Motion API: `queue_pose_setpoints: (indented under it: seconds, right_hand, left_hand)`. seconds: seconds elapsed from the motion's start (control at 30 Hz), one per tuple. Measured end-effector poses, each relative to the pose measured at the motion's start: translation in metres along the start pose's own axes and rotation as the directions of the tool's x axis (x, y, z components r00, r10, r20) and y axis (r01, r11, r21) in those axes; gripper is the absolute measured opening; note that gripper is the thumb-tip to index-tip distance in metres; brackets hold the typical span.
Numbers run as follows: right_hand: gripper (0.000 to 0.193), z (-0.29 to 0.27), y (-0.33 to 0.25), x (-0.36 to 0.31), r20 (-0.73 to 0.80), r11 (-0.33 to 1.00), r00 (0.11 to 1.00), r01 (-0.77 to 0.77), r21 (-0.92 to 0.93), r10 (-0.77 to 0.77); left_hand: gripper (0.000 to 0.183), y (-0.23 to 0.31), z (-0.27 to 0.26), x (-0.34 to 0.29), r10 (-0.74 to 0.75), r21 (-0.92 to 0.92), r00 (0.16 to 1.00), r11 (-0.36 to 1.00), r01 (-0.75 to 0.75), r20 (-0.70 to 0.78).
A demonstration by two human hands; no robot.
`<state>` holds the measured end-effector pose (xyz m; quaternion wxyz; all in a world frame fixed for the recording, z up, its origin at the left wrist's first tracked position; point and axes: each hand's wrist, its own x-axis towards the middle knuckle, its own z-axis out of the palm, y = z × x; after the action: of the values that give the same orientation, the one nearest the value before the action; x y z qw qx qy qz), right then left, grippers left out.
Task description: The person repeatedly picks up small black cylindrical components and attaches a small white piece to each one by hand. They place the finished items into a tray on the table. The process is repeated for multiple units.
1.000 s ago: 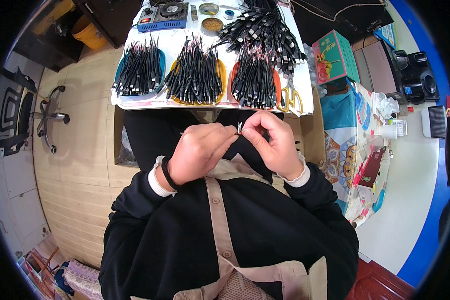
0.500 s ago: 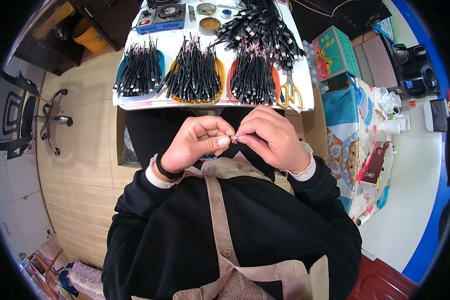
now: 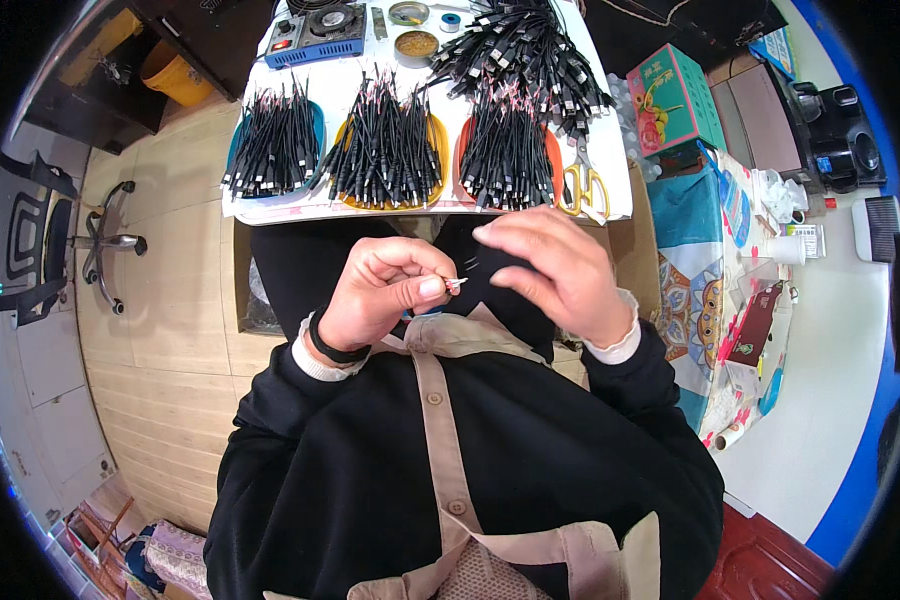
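Between the left hand's (image 3: 390,285) thumb and forefinger, right out at the tips, sits a wire end (image 3: 456,284), its pale strands poking toward the right hand (image 3: 560,275). The left fingers are pinched tight on it; the right fingers (image 3: 518,240) stand wide, thumb well apart from forefinger, clasping nothing that can be made out. Two pale streaks show in the gap, too small to tell!

Up beyond the fingers comes the counter (image 3: 611,150), and it's loaded: teal tray (image 3: 319,120) ahead and left of the left fingers, yellow tray (image 3: 440,140) straight ahead of them, orange tray (image 3: 556,165) ahead of the right fingers, each heaped with black cables (image 3: 385,150). Past the orange one, farther from the fingers, sprawls a bigger pile (image 3: 515,55). Just right of that tray lie scissors (image 3: 573,185). Farthest off, ahead and left: a blue device (image 3: 315,40), with a round tin (image 3: 415,46) and a spool (image 3: 451,22) to its right.
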<state>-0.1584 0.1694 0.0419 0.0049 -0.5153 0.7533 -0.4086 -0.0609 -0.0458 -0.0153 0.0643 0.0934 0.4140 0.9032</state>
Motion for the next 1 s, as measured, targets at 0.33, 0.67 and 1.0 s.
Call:
queue_pose_setpoints:
  seconds: [0.33, 0.67, 1.0]
  right_hand:
    - [0.018, 0.015, -0.017, 0.012, -0.012, 0.972, 0.997, 0.074, 0.222, -0.073]
    - [0.012, 0.011, -0.019, 0.003, 0.074, 0.976, 0.997, 0.014, 0.215, -0.03]
    - [0.015, 0.022, -0.019, -0.008, 0.389, 0.438, 0.79, -0.595, 0.674, 0.475]
  left_hand:
    - [0.01, 0.016, 0.008, -0.007, -0.011, 0.284, 1.0, 0.959, 0.005, 0.02]
    - [0.008, 0.022, 0.014, -0.003, 0.064, 0.519, 0.99, 0.846, -0.122, 0.128]
    - [0.009, 0.015, 0.007, -0.005, 0.09, 0.516, 0.99, 0.846, -0.134, 0.109]
